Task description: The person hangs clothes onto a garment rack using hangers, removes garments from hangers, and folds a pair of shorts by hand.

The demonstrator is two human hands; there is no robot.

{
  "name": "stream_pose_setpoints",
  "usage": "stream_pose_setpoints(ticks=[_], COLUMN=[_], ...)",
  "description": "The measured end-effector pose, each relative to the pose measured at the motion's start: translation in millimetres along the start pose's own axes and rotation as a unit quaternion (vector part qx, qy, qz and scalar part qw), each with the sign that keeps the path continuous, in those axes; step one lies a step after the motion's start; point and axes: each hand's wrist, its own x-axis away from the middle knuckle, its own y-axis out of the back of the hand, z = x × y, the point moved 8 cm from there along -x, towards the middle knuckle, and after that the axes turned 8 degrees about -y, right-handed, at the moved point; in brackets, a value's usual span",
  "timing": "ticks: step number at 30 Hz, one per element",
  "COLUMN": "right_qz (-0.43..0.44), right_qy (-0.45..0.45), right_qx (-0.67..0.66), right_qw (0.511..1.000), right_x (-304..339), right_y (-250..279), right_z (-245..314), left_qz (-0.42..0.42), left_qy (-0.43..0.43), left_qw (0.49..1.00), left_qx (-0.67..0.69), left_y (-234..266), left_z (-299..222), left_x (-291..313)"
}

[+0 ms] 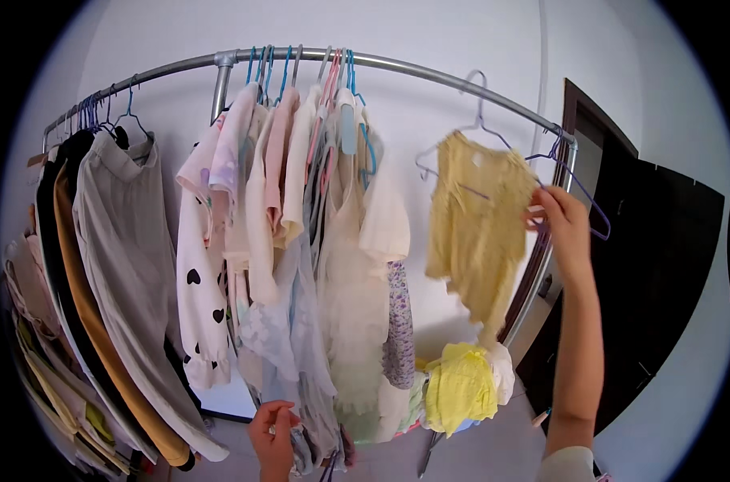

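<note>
A pale yellow sleeveless top [477, 209] with ruffled edges is on a purple wire hanger [483, 108], whose hook is up at the metal rail. My right hand [562, 221], arm raised, is closed on the top's right shoulder edge, fingers pinched there. Low in the middle, my left hand [273, 438] has its fingers curled in, beside the hems of the hanging clothes; I cannot make out whether anything is in them. Close to my right hand, a bare purple hanger [598, 213] hangs at the rail's right end.
The metal rail [429, 71] carries several light tops and dresses [357, 265] in the middle and trousers [120, 209] at the left. Bright yellow cloth [461, 390] lies on a heap below the top. A dark door [662, 265] stands at the right.
</note>
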Motion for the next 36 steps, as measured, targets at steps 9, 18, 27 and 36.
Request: stream_pose_setpoints(ticks=[9,18,27,36], right_qz=[-0.038,-0.04,-0.054,0.111], right_qy=[0.054,-0.024,0.209,0.309], right_qx=[-0.024,0.055,0.023,0.173], right_qw=[0.998,0.997,0.976,0.928], right_x=[-56.9,-43.1,50.0,151.6], right_y=[-97.6,-131.8,-114.8,-170.4], right_z=[24.5,-2.0,38.7,15.4], left_qz=[-0.002,0.002,-0.001,-0.007], left_qy=[0.037,0.063,0.016,-0.055], left_qw=[0.997,0.996,0.993,0.985], left_qx=[-0.066,-0.059,-0.119,-0.166], left_y=[37.1,40.3,20.2,4.4], left_z=[1.2,-7.4,10.4,8.9], left_x=[9.7,13.2,4.0,5.8])
